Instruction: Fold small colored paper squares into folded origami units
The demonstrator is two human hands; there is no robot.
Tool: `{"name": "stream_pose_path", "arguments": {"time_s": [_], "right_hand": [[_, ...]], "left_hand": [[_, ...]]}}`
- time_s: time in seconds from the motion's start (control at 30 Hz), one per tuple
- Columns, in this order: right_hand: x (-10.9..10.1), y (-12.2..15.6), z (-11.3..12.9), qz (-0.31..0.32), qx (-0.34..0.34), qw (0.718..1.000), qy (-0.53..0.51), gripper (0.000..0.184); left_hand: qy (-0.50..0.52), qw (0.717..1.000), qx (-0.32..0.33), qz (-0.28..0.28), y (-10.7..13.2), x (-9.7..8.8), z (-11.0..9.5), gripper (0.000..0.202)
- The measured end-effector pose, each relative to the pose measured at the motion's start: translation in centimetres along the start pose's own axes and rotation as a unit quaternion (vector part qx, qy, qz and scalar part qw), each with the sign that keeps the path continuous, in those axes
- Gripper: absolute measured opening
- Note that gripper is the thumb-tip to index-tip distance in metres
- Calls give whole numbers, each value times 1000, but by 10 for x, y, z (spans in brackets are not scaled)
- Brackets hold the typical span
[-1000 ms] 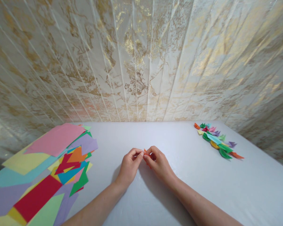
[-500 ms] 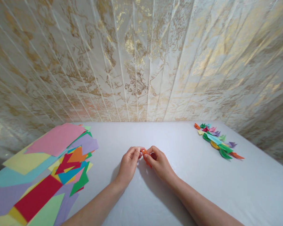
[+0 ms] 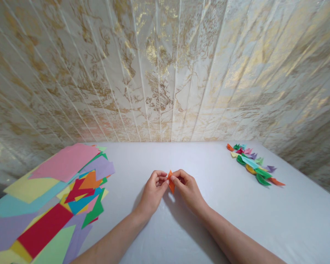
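Note:
A small piece of folded orange paper (image 3: 171, 185) is held above the middle of the white table, its pointed ends up and down. My left hand (image 3: 154, 189) pinches its left side, thumb at the edge with the fingers curled behind. From the other side, my right hand (image 3: 187, 186) grips the paper between thumb and fingers. Part of the paper is hidden by the fingertips.
Sheets and scraps of coloured paper, a large pink sheet (image 3: 67, 161) and a red one (image 3: 45, 230) among them, spread over the table's left side. Several small folded paper pieces (image 3: 249, 161) lie at the back right. A gold-patterned curtain (image 3: 159, 73) hangs behind the white table (image 3: 143, 156).
The orange paper has been turned and now stands as a narrow diamond shape between the hands. My left thumb has moved onto its edge. The hands stay in nearly the same place.

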State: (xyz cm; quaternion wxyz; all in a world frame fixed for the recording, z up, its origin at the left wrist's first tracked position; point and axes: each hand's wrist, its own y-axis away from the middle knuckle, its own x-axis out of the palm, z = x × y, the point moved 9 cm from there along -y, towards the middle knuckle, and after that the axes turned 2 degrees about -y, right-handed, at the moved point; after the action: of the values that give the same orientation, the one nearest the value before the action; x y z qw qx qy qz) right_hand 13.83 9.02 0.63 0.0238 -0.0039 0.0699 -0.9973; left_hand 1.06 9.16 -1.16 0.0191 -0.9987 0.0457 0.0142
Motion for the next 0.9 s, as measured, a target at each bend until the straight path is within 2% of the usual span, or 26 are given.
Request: {"name": "stream_pose_path", "arguments": {"time_s": [0.1,0.27,0.37,0.47,0.67,0.9], "right_hand": [[0,1,0,1,-5,1000,9,24],[3,3,9,15,-40,996,82,9],[2,3,15,13,-62,993,96,13],[-2,3,15,4,-62,994,94,21],[-5,3,16,-11,-60,994,93,25],[-3,3,9,-6,-33,997,69,28]], "left_hand": [[-6,1000,9,-7,-1,-2,-1,21],[-54,997,55,-25,0,-5,-8,15],[-91,993,75,-24,3,-3,-14,12],[-68,996,49,5,4,3,-11,15],[-17,994,-19,102,7,19,-2,23],[-51,991,-19,119,7,22,0,28]]}}
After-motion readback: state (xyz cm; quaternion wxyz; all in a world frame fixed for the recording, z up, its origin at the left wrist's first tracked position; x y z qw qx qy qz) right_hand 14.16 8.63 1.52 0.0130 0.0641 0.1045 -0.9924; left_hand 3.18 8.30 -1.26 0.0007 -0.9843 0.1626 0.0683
